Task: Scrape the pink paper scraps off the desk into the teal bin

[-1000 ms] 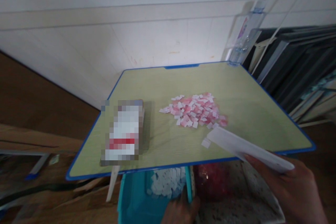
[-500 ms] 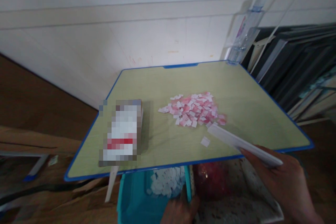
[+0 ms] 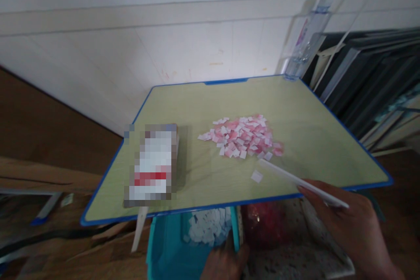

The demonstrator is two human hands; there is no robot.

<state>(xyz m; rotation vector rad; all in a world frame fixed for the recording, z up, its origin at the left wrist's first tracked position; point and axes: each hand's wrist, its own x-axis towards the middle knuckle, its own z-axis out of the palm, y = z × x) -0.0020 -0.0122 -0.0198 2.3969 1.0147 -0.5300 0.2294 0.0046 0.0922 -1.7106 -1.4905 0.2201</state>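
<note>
My right hand (image 3: 349, 218) is closed round one end of a long, flat white strip (image 3: 288, 177), like a ruler. The strip's far tip rests at or just above the tabletop, close to a lone paper piece (image 3: 257, 176). Beyond it lies a loose pile of small pink and white paper pieces (image 3: 241, 136) on the pale green table (image 3: 197, 175). Below the front edge, my left hand (image 3: 223, 262) grips the right rim of a teal basin (image 3: 177, 249), a finger pointing inside it. White paper pieces (image 3: 210, 226) lie in the basin.
A thick box or book (image 3: 152, 164), blurred out, lies on the table's left. A clear plastic bottle (image 3: 297, 59) stands at the back right corner against the wall. Dark panels (image 3: 370, 63) lean at the right. A red plastic bag (image 3: 265, 225) sits beside the basin.
The white strip has tilted more onto its edge, and its near end has shifted slightly left. A white piece by the pile now shows past its tip. My left hand stays put.
</note>
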